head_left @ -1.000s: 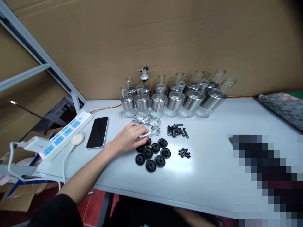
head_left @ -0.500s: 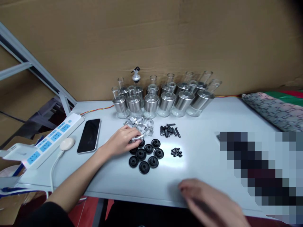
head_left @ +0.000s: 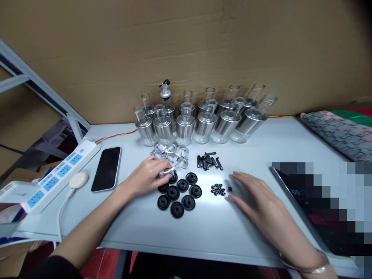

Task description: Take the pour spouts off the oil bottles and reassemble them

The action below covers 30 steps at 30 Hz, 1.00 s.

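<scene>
My left hand is closed around a silver pourer spout part, held just above the round black caps. Behind it lies a heap of similar silver spout parts. My right hand is open, with its thumb and fingers spread on either side of one small black ring. That ring sits apart from a cluster of small black rings. Farther back is a pile of flat black levers.
Glass bottles with metal sleeves stand in two rows at the back; one carries a fitted pourer. A phone, a power strip and a white round charger lie left. A dark screen device is at right.
My right hand has moved up from the front table edge to the small rings and opened. One ring now lies apart from the cluster. My left hand keeps hold of the spout part.
</scene>
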Tool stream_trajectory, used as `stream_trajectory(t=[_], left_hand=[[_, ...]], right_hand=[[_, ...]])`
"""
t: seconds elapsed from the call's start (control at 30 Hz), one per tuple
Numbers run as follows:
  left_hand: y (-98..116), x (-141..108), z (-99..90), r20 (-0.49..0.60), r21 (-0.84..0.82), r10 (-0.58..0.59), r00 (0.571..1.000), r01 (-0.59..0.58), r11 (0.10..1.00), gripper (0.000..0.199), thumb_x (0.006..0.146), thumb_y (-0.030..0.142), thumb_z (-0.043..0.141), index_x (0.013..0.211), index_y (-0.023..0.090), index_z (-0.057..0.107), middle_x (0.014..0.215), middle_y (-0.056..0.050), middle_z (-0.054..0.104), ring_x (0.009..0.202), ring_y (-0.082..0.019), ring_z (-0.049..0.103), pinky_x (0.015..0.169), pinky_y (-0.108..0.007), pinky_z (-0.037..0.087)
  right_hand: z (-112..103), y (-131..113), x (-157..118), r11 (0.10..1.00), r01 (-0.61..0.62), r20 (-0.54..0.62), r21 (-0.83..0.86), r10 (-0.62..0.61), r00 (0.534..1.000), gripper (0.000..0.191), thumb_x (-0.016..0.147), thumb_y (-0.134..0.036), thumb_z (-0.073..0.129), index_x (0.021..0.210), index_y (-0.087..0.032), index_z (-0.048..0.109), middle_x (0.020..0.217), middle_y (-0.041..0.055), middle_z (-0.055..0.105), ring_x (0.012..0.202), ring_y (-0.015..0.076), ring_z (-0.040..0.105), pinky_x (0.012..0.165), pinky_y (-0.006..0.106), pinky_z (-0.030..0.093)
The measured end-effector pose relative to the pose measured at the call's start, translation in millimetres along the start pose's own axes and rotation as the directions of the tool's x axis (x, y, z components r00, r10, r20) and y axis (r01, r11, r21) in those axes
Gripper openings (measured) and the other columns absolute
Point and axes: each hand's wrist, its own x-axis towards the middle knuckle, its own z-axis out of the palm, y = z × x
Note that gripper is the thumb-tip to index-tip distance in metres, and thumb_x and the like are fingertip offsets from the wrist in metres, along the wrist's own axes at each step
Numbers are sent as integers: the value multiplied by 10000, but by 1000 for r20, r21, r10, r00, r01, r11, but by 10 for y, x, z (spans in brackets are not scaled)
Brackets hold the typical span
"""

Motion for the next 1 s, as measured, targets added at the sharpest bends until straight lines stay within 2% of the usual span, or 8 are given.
stream_trajectory(t=[0.13, 0.3, 0.43, 0.6, 0.73, 0.87, 1.0], left_hand=[[-8, 3, 8, -6, -7, 8, 1000, -8, 1000, 166, 931, 269, 442, 910, 148, 553, 762, -23, 630, 702, -151, 546, 701, -290, 442], [-3, 9, 1, -3, -9, 7, 1000, -7, 1000, 180, 935, 277, 429, 912, 153, 558, 754, -24, 630, 705, -153, 547, 704, -294, 446], [-7, 7, -10, -3, -13, 1, 1000, -1, 1000, 170, 934, 275, 439, 916, 154, 557, 761, -22, 630, 703, -151, 537, 696, -285, 443], [-18, -3, -7, -10, -10, 11, 1000, -11, 1000, 164, 932, 271, 447, 915, 148, 555, 756, -23, 628, 692, -148, 530, 686, -284, 439], [-21, -12, 10, 8, -16, 2, 1000, -2, 1000, 186, 934, 283, 435, 924, 151, 566, 765, -28, 630, 717, -157, 546, 707, -296, 440], [-15, -12, 14, 34, -19, -19, 999, 20, 1000, 200, 935, 281, 423, 932, 154, 578, 780, -30, 635, 733, -160, 556, 728, -305, 441], [-4, -5, 9, 39, -17, -22, 999, 23, 1000, 194, 934, 288, 427, 925, 161, 574, 775, -27, 631, 734, -161, 555, 728, -302, 442]], right_hand=[[-24, 8, 26, 995, -60, 112, 85, 51, 992, 338, 926, -414, 440, 1150, -194, 562, 1025, 106, 625, 923, 236, 636, 799, 384, 535], [-18, -42, 91, 988, -45, 181, 150, 18, 983, 258, 933, -349, 440, 1077, -206, 599, 997, 87, 623, 890, 215, 631, 787, 365, 524], [-11, -29, 116, 987, -32, 180, 157, 3, 984, 230, 927, -343, 451, 969, -199, 626, 936, 77, 631, 828, 205, 636, 753, 359, 526], [-102, 48, 131, 990, -63, 163, 128, 41, 986, 275, 940, -376, 426, 972, -197, 632, 931, 69, 647, 819, 199, 646, 747, 338, 512], [-155, 99, 202, 990, -81, 219, 112, 55, 974, 325, 952, -373, 382, 912, -196, 651, 907, 69, 654, 784, 199, 656, 718, 339, 511], [-151, 138, 242, 986, -140, 190, 90, 121, 974, 326, 944, -349, 371, 974, -182, 649, 953, 90, 657, 801, 212, 670, 723, 349, 519], [-125, 100, 245, 978, -169, 210, 121, 141, 967, 279, 895, -328, 442, 1014, -181, 647, 959, 93, 659, 731, 199, 668, 646, 324, 531]])
